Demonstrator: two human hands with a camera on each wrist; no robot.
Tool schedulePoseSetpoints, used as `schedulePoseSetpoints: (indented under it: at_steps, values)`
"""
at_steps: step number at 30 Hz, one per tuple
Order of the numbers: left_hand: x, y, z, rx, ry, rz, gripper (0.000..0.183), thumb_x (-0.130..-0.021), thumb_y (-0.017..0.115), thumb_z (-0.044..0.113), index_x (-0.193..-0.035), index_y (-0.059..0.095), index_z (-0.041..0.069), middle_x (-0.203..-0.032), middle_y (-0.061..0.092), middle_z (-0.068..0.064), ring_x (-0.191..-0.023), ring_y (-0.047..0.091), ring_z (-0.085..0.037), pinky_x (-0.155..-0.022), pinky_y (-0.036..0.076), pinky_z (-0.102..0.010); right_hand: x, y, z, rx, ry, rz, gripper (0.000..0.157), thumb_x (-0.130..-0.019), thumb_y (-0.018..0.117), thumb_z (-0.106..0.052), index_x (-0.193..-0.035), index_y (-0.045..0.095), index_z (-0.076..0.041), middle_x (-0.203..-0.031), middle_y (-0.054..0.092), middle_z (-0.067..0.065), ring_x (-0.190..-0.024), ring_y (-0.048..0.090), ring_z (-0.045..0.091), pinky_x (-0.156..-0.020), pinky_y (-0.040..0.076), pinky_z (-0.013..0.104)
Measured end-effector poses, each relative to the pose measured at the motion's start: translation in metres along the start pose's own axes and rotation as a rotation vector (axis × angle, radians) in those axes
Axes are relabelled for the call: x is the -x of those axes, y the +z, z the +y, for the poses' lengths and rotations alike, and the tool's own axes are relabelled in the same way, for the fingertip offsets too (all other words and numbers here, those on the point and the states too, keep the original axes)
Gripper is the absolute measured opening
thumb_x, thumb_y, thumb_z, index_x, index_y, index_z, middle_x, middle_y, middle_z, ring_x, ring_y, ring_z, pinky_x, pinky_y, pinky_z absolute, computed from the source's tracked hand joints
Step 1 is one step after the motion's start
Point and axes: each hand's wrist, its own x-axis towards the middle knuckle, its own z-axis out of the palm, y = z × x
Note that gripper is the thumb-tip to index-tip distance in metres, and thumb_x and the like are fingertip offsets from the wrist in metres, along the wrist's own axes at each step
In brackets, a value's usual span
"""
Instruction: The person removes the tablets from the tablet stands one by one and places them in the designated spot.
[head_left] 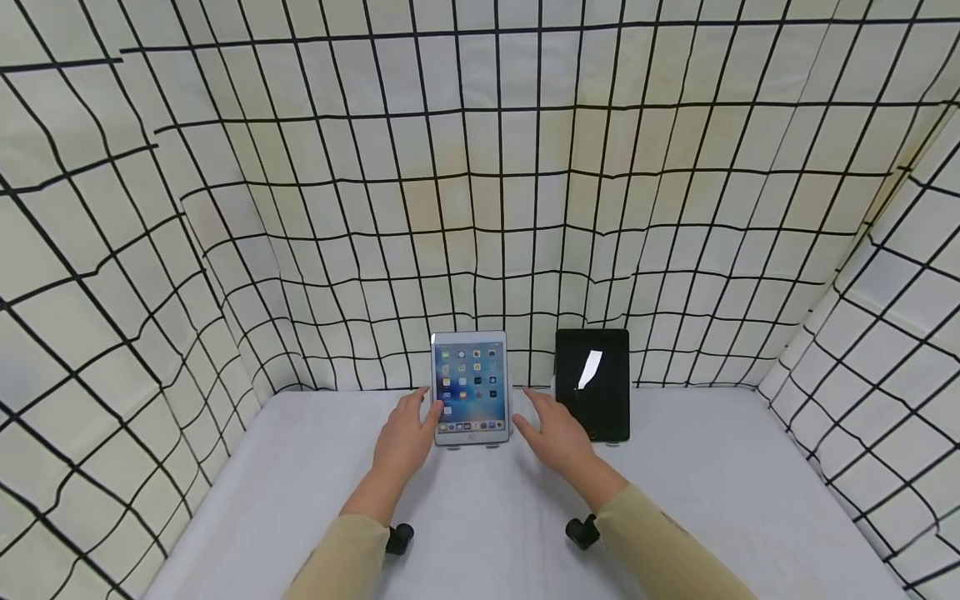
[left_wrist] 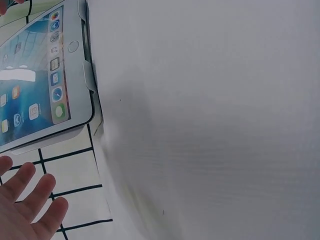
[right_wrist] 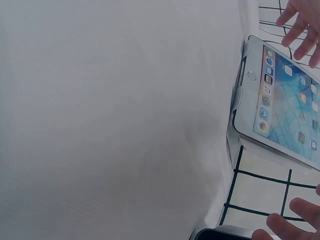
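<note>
A white tablet [head_left: 471, 387] with a lit screen of app icons leans upright on a stand at the back of the table. Beside its left edge is my left hand [head_left: 405, 437], fingers spread and the thumb close to the tablet's side. On the other side my right hand [head_left: 557, 435] reaches up between the white tablet and a black tablet [head_left: 600, 358], its fingers extended and holding nothing. The black tablet's screen is dark with a bright reflection, and my right hand overlaps its lower left part in the head view. Both wrist views show spread fingers [left_wrist: 37, 192] apart from the white tablet.
A white cloth covers the table [head_left: 480, 517]. Pale walls with a black grid [head_left: 517, 208] rise right behind the tablets and on both sides. Small clips of the stand [right_wrist: 238, 98] hold the white tablet's bottom edge. Black wrist cameras [head_left: 401, 538] sit under both sleeves.
</note>
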Motion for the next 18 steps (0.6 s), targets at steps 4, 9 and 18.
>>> schedulePoseSetpoints:
  at_steps: [4, 9, 18]
  values:
    - [-0.007, 0.001, -0.002, 0.003, -0.018, -0.01, 0.064, -0.103, 0.04, 0.052, -0.151, 0.037, 0.009, -0.147, 0.044, -0.018, -0.133, 0.045, -0.039, -0.105, 0.039, -0.057, -0.007, 0.003, -0.001, -0.029, 0.049, -0.017, 0.063, -0.099, 0.054, -0.05, -0.154, 0.037, -0.023, -0.154, 0.041, 0.009, -0.141, 0.038, 0.031, -0.109, 0.037, 0.054]
    - [-0.014, 0.001, -0.007, 0.004, -0.036, -0.02, 0.064, -0.103, 0.04, 0.052, -0.151, 0.037, 0.01, -0.147, 0.046, -0.018, -0.133, 0.045, -0.039, -0.106, 0.039, -0.056, -0.016, 0.006, -0.003, -0.069, 0.08, -0.014, 0.064, -0.098, 0.055, -0.05, -0.153, 0.038, -0.024, -0.154, 0.041, 0.009, -0.142, 0.038, 0.03, -0.11, 0.036, 0.055]
    - [-0.022, 0.001, -0.01, 0.002, -0.022, -0.035, 0.063, -0.103, 0.044, 0.048, -0.153, 0.035, 0.01, -0.148, 0.045, -0.017, -0.135, 0.044, -0.038, -0.107, 0.038, -0.055, -0.026, 0.005, -0.006, -0.096, 0.072, -0.006, 0.062, -0.099, 0.055, -0.048, -0.153, 0.04, -0.02, -0.152, 0.044, 0.009, -0.14, 0.04, 0.029, -0.11, 0.036, 0.052]
